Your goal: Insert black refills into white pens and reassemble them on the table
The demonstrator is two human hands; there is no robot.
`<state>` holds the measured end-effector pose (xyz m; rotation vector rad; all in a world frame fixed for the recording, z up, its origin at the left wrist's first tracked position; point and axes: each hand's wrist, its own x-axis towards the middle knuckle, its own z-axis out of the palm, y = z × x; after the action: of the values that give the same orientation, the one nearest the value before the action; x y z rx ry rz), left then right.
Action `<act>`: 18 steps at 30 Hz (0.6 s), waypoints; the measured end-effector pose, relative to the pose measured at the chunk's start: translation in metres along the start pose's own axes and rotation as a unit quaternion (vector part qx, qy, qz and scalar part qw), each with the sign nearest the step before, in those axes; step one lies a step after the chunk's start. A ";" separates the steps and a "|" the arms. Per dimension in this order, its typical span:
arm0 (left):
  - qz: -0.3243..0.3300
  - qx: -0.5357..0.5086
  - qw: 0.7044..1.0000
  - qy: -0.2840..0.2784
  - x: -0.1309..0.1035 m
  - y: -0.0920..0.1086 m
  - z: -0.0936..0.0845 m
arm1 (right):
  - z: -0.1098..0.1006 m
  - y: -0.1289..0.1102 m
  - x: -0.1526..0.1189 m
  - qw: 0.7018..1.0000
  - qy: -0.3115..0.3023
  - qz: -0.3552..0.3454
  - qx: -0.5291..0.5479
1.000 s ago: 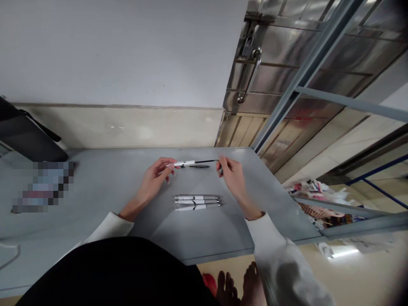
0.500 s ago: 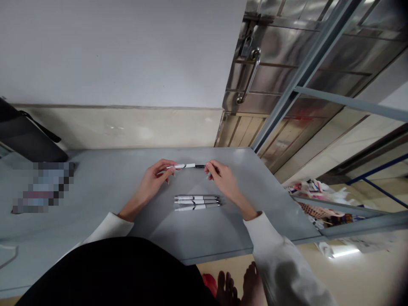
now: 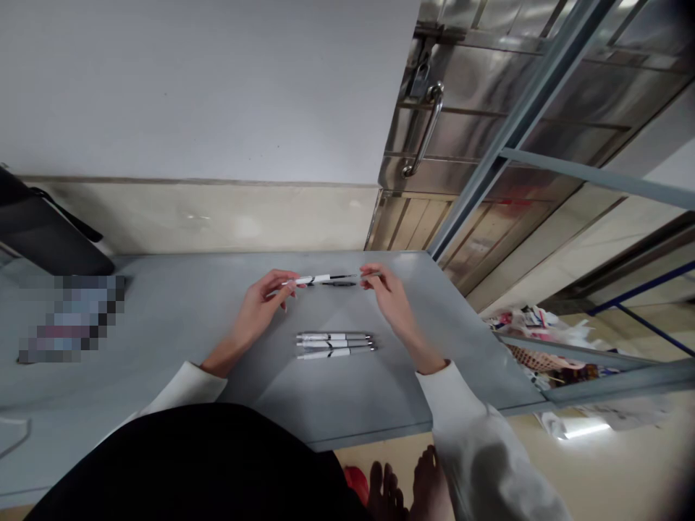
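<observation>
My left hand [image 3: 260,307] pinches the white barrel of a pen [image 3: 318,278] held level just above the grey table [image 3: 179,318]. My right hand [image 3: 388,297] grips the pen's thin dark end at its fingertips. A short dark piece [image 3: 337,284] lies on the table right under the held pen. Three white pens [image 3: 334,344] lie side by side in a neat row nearer to me, between my two wrists. Both of my sleeves are white.
A dark bag [image 3: 38,231] leans at the far left, with a blurred patch [image 3: 70,318] on the table in front of it. A metal door with a handle and padlock [image 3: 426,116] stands beyond the table's right corner. Clutter [image 3: 543,340] lies on the floor at right.
My right hand slid in along the pen toward my left hand, then drew back out a little. The dark thin end shows again between my hands. The three pens stayed put.
</observation>
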<state>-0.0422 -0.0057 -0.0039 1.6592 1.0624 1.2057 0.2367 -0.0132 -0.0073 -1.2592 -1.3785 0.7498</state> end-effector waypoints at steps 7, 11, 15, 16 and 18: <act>-0.007 -0.001 1.000 0.010 -0.001 0.005 0.001 | 0.001 -0.008 0.000 0.995 0.015 -0.010 0.100; -0.006 0.005 1.000 0.007 -0.001 0.004 0.000 | 0.001 -0.010 -0.001 0.995 0.005 -0.006 0.099; -0.007 0.001 1.000 0.001 -0.001 0.001 -0.001 | 0.001 -0.013 -0.002 0.996 0.002 -0.003 0.095; -0.008 0.000 1.000 0.000 -0.001 0.001 -0.001 | 0.001 -0.014 -0.002 0.996 -0.001 -0.001 0.092; -0.010 0.001 1.000 -0.001 -0.001 0.001 -0.001 | 0.001 -0.015 -0.003 0.996 -0.005 0.000 0.088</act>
<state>-0.0433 -0.0064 -0.0033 1.6487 1.0762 1.1900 0.2314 -0.0189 0.0054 -1.1182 -1.2912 0.8597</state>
